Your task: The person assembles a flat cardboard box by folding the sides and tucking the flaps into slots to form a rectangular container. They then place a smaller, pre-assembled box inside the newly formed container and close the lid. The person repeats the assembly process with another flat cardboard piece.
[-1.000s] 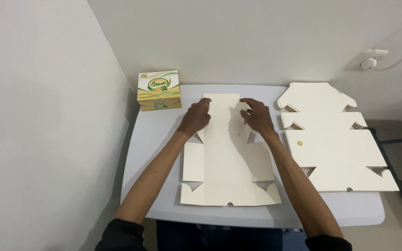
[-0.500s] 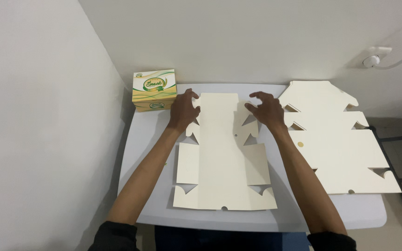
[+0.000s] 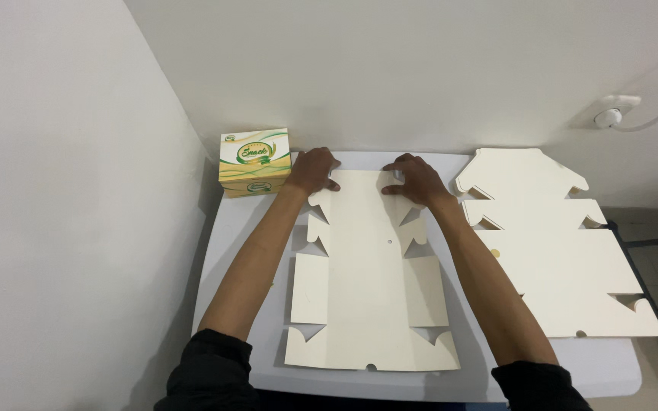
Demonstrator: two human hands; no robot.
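Observation:
A flat cream die-cut cardboard box blank (image 3: 367, 281) lies unfolded on the pale table (image 3: 253, 221) in front of me. My left hand (image 3: 312, 170) grips its far left corner, fingers curled over the edge. My right hand (image 3: 413, 179) holds the far right corner of the same blank, fingers bent onto the card. Both forearms stretch along the blank's sides.
A folded green, yellow and white printed box (image 3: 255, 161) stands at the table's far left corner, just left of my left hand. A stack of flat cream blanks (image 3: 557, 243) covers the right side. A white wall fitting with a cable (image 3: 611, 114) is on the wall.
Both hands have slid away from me along the blank, from its upper side flaps to its far edge. The view has tilted a little.

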